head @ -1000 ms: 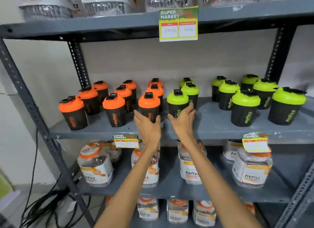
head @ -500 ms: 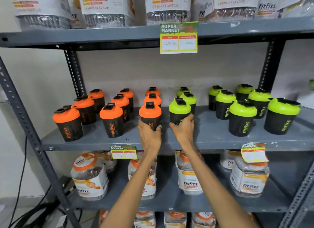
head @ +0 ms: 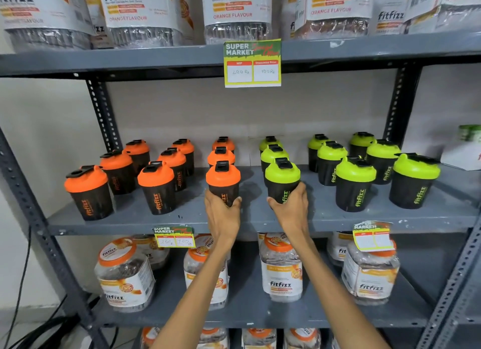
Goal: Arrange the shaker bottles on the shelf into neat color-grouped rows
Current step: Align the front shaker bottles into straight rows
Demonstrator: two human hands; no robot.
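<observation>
The left hand (head: 222, 213) is gripping an orange-lidded shaker bottle (head: 223, 183). The right hand (head: 291, 208) is gripping a green-lidded shaker bottle (head: 282, 182) on the shelf (head: 260, 218).

Large jars (head: 238, 13), top shelf: upper parts cut off by the frame edge. Bottom-tier jars (head: 257, 338): lower parts cut off. White and green pack (head: 468, 145), far right: cut by the edge, print unreadable. Right price tag (head: 373, 235): blurred, figures illegible. Rear orange shaker (head: 223, 143): body hidden behind those in front. Left hand (head: 222, 214) and right hand (head: 291, 208): palms hidden, backs only.
</observation>
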